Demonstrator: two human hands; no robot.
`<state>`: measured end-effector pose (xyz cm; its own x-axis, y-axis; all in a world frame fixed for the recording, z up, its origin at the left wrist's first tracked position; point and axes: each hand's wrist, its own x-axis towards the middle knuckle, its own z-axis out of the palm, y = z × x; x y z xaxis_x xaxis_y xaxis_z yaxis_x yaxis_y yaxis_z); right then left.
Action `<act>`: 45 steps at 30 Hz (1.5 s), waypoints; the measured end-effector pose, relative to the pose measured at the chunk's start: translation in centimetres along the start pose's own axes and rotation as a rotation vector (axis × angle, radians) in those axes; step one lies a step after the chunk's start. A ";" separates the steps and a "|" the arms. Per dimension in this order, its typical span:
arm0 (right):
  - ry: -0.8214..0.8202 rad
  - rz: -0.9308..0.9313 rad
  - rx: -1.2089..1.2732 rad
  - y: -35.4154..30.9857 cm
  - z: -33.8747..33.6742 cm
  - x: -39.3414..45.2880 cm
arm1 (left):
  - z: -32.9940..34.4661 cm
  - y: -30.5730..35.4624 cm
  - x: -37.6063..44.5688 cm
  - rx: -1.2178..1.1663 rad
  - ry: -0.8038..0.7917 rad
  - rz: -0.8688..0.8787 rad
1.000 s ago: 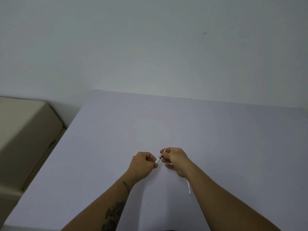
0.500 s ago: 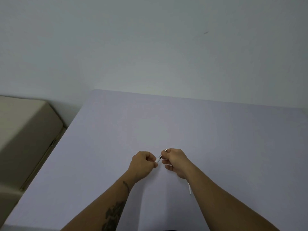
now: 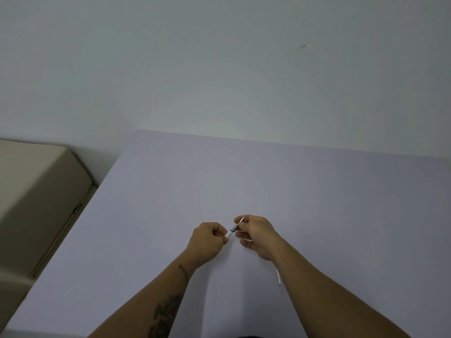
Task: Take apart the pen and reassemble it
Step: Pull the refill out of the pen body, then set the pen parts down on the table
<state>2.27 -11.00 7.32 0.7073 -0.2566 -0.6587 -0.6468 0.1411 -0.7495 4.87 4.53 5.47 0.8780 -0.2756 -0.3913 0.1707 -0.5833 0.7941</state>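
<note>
Both hands meet over the pale lilac table (image 3: 268, 186). My left hand (image 3: 207, 242) is closed around the white pen barrel (image 3: 229, 234), of which only the end shows. My right hand (image 3: 256, 234) pinches the dark and silver pen tip (image 3: 238, 225), which angles up to the right from the barrel end. Whether tip and barrel are joined or just touching is too small to tell. A thin white pen part (image 3: 278, 276) lies on the table, mostly hidden under my right forearm.
A beige cushioned seat (image 3: 36, 196) stands left of the table, below its level. A plain pale wall (image 3: 219, 69) rises right behind the table's far edge.
The right hand's fingers have shifted on the tip, and more of the dark and silver tip now shows between the hands. The left hand has stayed put.
</note>
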 end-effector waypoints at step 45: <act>0.057 -0.006 -0.206 2.7 -0.1 2.2 | 2.6 -2.7 1.5 -0.001 0.030 -0.011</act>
<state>2.10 -11.32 3.86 0.6981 -0.3113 -0.6447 -0.6910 -0.0573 -0.7206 4.55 3.70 1.47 0.8891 -0.2466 -0.3857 0.1806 -0.5853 0.7905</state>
